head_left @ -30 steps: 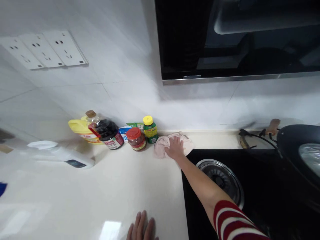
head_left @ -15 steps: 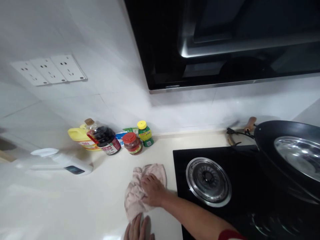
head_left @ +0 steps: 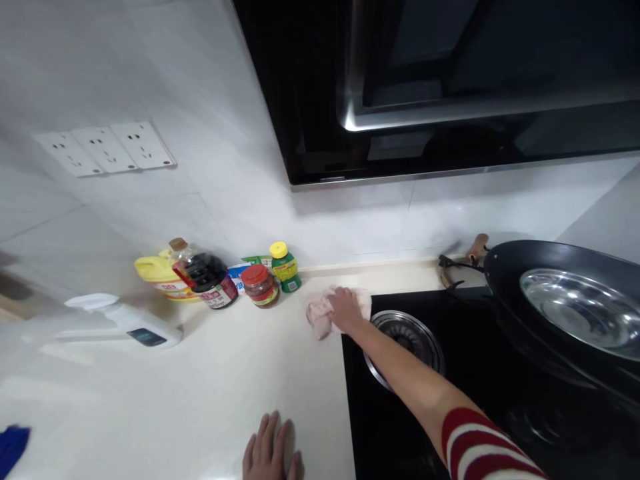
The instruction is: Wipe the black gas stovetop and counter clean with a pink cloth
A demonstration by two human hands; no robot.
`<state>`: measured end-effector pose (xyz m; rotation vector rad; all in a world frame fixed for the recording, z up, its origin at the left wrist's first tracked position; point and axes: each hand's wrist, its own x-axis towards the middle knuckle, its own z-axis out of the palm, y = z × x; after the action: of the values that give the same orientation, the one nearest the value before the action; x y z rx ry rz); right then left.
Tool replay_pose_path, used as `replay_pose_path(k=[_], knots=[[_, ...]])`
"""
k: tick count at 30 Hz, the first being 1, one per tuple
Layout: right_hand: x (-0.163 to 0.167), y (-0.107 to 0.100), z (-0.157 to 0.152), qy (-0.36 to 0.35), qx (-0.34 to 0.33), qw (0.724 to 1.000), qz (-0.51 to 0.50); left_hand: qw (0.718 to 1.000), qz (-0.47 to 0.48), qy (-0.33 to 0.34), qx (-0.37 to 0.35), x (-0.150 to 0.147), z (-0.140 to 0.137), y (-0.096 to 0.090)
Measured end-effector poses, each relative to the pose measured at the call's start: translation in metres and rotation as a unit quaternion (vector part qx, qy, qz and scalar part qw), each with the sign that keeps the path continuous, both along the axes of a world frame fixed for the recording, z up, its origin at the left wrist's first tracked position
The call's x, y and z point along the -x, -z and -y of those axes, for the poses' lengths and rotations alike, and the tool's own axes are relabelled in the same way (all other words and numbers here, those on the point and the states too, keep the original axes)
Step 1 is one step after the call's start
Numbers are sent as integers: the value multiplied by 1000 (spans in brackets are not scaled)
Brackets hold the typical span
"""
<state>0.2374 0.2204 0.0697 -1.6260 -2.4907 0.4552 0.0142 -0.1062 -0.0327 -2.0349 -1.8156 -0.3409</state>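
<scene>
The pale counter (head_left: 200, 400) meets the black hob (head_left: 370, 427) at three o'clock. My right hand (head_left: 346, 310) lies palm down over the pink cloth (head_left: 320, 319), roughly flat; whether my fingers pinch its folds I can't tell. The cloth is at one o'clock from my left hand (head_left: 267, 453), open on the counter and holding nothing. For a good wipe, I'd spread the bunched cloth and press evenly, minding the green bottle (head_left: 286, 270) at the cloth's ten o'clock.

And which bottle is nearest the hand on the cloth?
The green bottle with the yellow cap. The dark sauce bottle, yellow jug and white bottle are farther left.
</scene>
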Motion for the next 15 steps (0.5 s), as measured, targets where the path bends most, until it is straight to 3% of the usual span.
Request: replay_pose_path(k=[3, 6, 11, 15], knots=[[-17, 4, -3, 73, 30, 997, 13, 1000, 3, 12, -1, 3, 0, -5], [-13, 13, 25, 101, 46, 994, 7, 1000, 7, 20, -6, 3, -1, -8], [-2, 38, 119, 28, 11, 997, -67, 1000, 5, 21, -6, 4, -4, -9], [-26, 50, 207, -29, -4, 989, -143, 999, 30, 22, -5, 8, -6, -4]])
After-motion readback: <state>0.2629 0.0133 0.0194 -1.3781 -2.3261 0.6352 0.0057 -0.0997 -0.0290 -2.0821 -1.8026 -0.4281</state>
